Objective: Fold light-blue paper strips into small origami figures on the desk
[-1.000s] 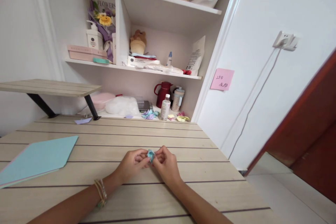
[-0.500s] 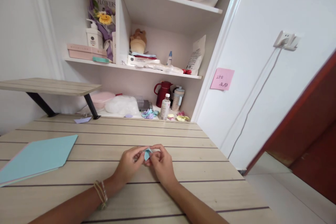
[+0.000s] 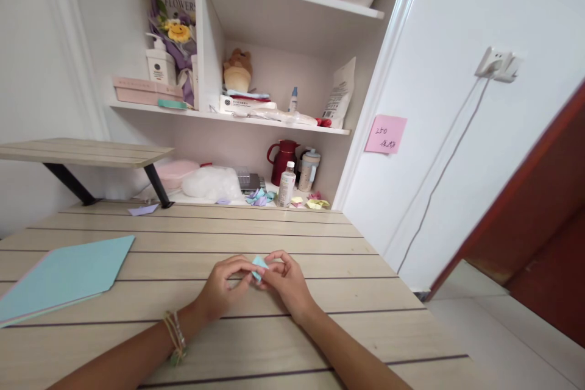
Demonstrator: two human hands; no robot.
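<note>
A small folded piece of light-blue paper (image 3: 259,263) is between my two hands, just above the slatted wooden tabletop (image 3: 320,341). My right hand (image 3: 287,285) pinches its lower right part between thumb and fingers. From the left, my left hand (image 3: 228,283) reaches over with its index finger touching the paper's left edge; its thumb is held lower, a little apart. Bracelets circle my left wrist. The paper's underside and some fingertips are hidden.
A stack of coloured paper sheets (image 3: 73,274) lies at the left, with a purple scrap (image 3: 143,210) beside the small raised shelf (image 3: 91,152). Along the back stand a plastic bottle (image 3: 286,186), a red jug (image 3: 284,161) and folded paper pieces (image 3: 261,197).
The paper has turned in my fingers and now shows a flatter, pointed face instead of an open fold. My left thumb has come away from it. The view has shifted slightly.
</note>
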